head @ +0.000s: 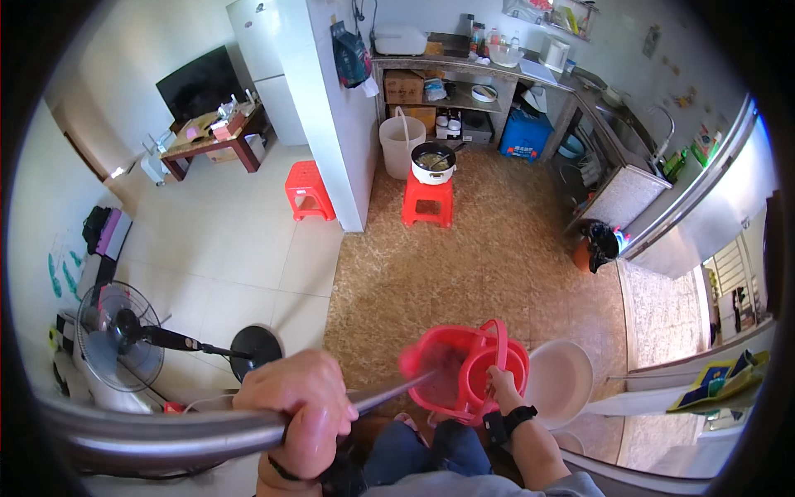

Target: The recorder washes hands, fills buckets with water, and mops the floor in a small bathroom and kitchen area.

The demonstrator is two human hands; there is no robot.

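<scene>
My left hand [304, 404] is wrapped around a metal mop pole [391, 396]. The pole crosses the lower left of the view and slants into a red mop bucket [415, 348]. Its lower end is blurred in the left section of the bucket, where the mop head cannot be made out. At the bucket's right side, my right hand [500, 384] grips the upright red handle [501, 338]. A round inner basket [475, 366] sits beside that handle. A pale plastic basin [562, 382] stands just right of the bucket, close to my right hand.
A floor fan [180, 341] stands at left. Ahead, a red stool [427, 202] bears a pot [433, 177], with a white bucket [397, 146] behind. Another red stool [309, 189] is by the wall's end [348, 205]. A lined trash bin [587, 251] stands at right.
</scene>
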